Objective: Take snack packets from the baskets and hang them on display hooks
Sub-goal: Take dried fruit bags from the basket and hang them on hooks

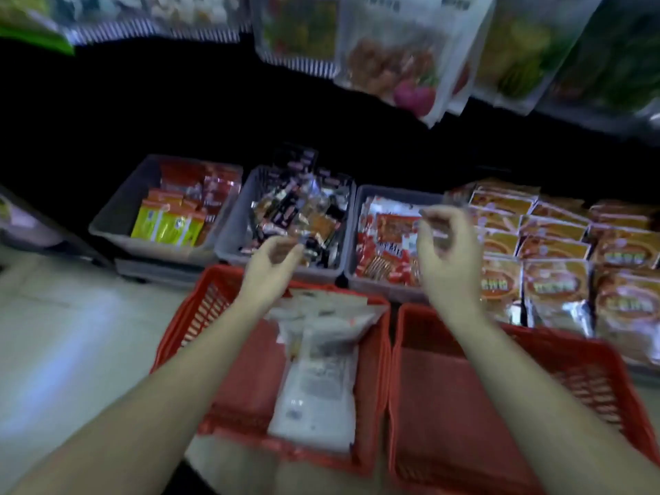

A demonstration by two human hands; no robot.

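Red basket [200,316] at 6 o'clock holds white packets [318,380]; your left hand [273,260] curls over grey bin [232,237] at 12, grip unclear; right hand [446,255] at 1 loosely curled, empty

The right red basket [464,405] lies open from above; hanging packets [393,58] crowd the space overhead.

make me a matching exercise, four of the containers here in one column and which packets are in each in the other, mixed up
Containers
1. left grey bin
2. middle grey bin
3. right grey bin
4. left red basket

Contents
A. white packets
B. red and white packets
C. yellow and red packets
D. black and silver packets

Pairs: 1-C, 2-D, 3-B, 4-A
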